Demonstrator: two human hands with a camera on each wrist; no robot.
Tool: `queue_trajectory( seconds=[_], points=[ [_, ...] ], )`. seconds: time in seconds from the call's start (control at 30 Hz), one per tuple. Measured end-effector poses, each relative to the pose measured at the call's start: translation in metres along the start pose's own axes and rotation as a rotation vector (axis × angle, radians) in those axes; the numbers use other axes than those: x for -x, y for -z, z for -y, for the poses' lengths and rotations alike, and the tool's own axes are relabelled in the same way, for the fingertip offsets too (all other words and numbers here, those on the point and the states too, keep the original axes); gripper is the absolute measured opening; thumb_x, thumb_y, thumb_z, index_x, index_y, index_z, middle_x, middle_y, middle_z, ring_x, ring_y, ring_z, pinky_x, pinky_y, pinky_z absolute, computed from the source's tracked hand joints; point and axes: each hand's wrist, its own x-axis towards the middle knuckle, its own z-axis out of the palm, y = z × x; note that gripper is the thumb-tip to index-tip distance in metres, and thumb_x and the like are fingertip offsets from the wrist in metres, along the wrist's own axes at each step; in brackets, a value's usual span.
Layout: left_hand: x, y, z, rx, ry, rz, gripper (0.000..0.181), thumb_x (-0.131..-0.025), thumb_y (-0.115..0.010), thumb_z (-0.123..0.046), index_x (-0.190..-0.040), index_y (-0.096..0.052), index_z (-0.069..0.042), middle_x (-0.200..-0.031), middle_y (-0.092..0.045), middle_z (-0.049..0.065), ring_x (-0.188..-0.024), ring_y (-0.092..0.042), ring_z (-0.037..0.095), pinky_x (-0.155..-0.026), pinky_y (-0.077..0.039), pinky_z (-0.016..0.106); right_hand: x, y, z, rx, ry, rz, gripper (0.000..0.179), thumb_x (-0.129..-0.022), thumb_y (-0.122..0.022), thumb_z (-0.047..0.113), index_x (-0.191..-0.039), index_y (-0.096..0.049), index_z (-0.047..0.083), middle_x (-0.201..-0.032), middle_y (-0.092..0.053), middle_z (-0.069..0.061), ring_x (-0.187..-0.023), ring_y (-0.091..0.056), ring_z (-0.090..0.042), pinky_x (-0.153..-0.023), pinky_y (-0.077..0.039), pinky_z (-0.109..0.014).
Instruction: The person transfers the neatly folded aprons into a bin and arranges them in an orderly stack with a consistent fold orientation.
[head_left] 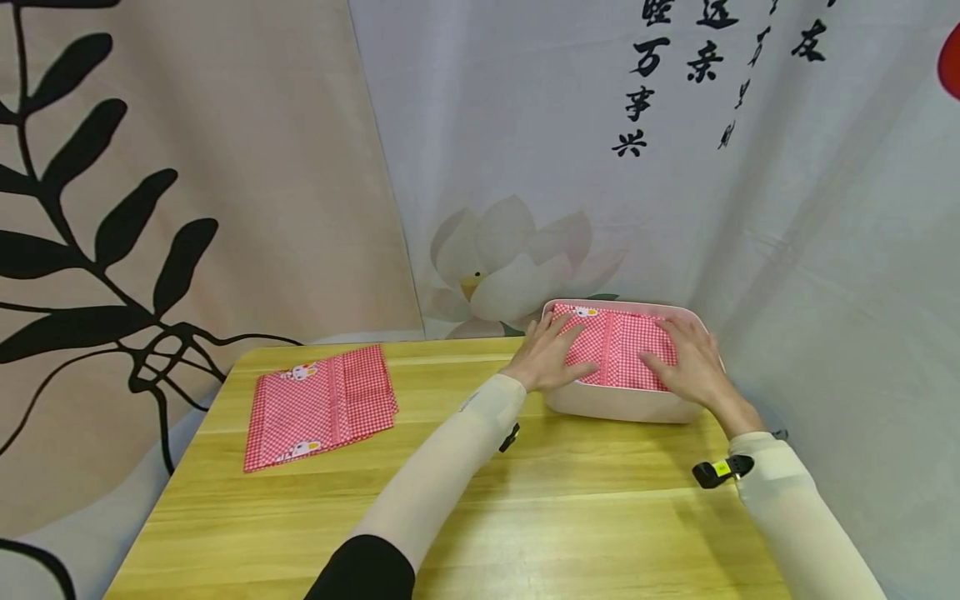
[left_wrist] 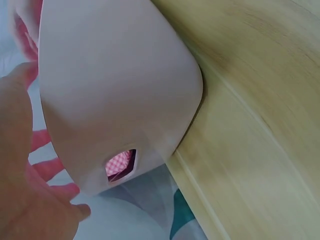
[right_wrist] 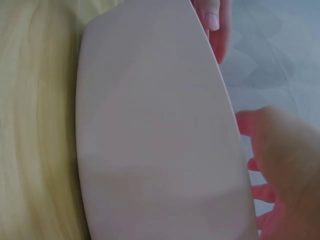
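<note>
A pale pink plastic bin (head_left: 626, 406) stands at the table's back right, with a red-and-white checked cloth (head_left: 621, 346) lying flat inside near its rim. At the bin's left end, my left hand (head_left: 547, 357) has its fingers spread over the rim and the cloth's edge. My right hand (head_left: 696, 367) mirrors it at the right end, fingers straight and thumb pointing inward over the cloth. Through a handle hole in the bin's wall, checked fabric (left_wrist: 118, 165) shows in the left wrist view. The right wrist view is mostly filled by the bin's smooth side (right_wrist: 155, 125).
More checked cloths (head_left: 322, 408) with a printed white character lie in a flat stack on the left of the wooden table (head_left: 480, 508). Behind the table hang curtains (head_left: 300, 167) printed with leaves, a lotus and black characters.
</note>
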Motion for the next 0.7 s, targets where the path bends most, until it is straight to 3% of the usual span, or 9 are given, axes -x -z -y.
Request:
queue_trajectory(
  seconds=[0.13, 0.4, 0.7],
  points=[
    [0.003, -0.001, 0.004, 0.009, 0.017, -0.008, 0.090, -0.107, -0.057, -0.075, -0.179, -0.035, -0.025, -0.191, -0.021, 0.010, -0.179, -0.012, 0.044, -0.144, -0.015, 0.071, 0.001, -0.001, 0.002, 0.022, -0.033, 0.041, 0.087, -0.111, -0.065, 0.052, -0.174, -0.035, -0.001, -0.181, -0.027, -0.038, -0.170, -0.010, -0.065, -0.131, 0.005, -0.091],
    [0.012, 0.001, 0.013, 0.033, 0.050, 0.001, 0.094, -0.105, -0.053, -0.080, -0.181, -0.029, -0.030, -0.193, -0.009, 0.014, -0.178, -0.010, 0.048, -0.143, -0.010, 0.074, 0.003, -0.005, 0.006, 0.059, -0.038, 0.044, 0.090, -0.111, -0.061, 0.060, -0.177, -0.032, 0.008, -0.185, -0.017, -0.034, -0.170, -0.005, -0.066, -0.130, 0.005, -0.092],
    [0.025, 0.007, 0.023, 0.027, 0.028, -0.030, 0.091, -0.107, -0.053, -0.077, -0.181, -0.026, -0.031, -0.193, -0.008, 0.011, -0.177, -0.012, 0.050, -0.142, -0.013, 0.075, 0.006, -0.009, 0.013, 0.064, -0.029, 0.055, 0.093, -0.109, -0.060, 0.066, -0.180, -0.028, 0.015, -0.189, -0.009, -0.027, -0.172, 0.000, -0.063, -0.131, 0.004, -0.091]
  ],
)
